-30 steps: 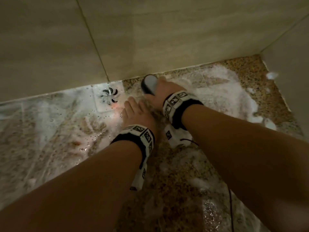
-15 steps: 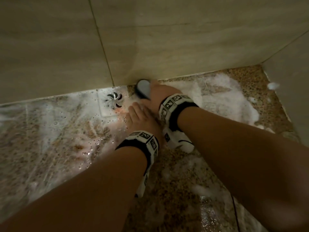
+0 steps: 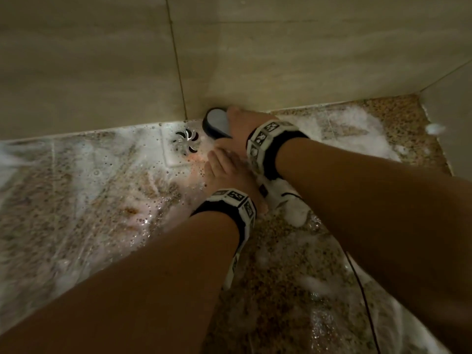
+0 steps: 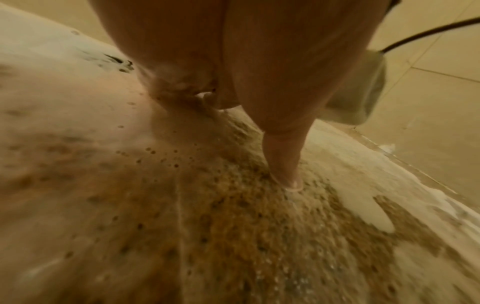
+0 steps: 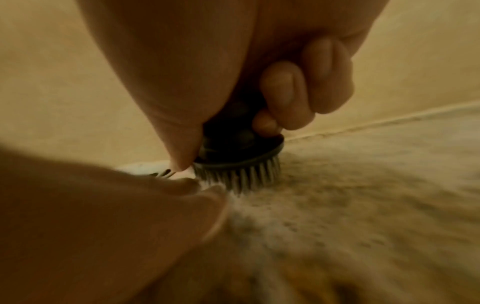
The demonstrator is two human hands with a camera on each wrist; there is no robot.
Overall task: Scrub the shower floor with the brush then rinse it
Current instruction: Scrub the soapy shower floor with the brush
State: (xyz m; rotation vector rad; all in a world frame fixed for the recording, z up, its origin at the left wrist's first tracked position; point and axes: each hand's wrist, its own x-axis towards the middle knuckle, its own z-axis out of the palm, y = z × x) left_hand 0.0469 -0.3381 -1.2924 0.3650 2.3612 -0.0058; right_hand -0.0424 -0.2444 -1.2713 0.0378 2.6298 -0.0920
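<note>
Two bare forearms reach down over the speckled shower floor, both wearing black wrist bands with white marker tiles. Far left, the floor is coated in thin suds and scattered bubbles, blurred in the head view. Next comes the round metal drain cover with curved slots, set in a pale square tile just below the beige wall tiles. Just right of the drain lies the left hand, fingers straight and flat on the wet floor, its fingertips close beside the bristles; this grip holds nothing, and the thumb tip presses the floor in the left wrist view. Behind it, tight against the foot of the wall, sits the scrub brush, a dark round body with a grey top, bristles down on the floor. The right hand has its grip closed round the brush, fingers curled over the dark knob and thumb down one side. Further right, thick white foam spreads to the corner, and a thin black cable trails beside the right forearm
</note>
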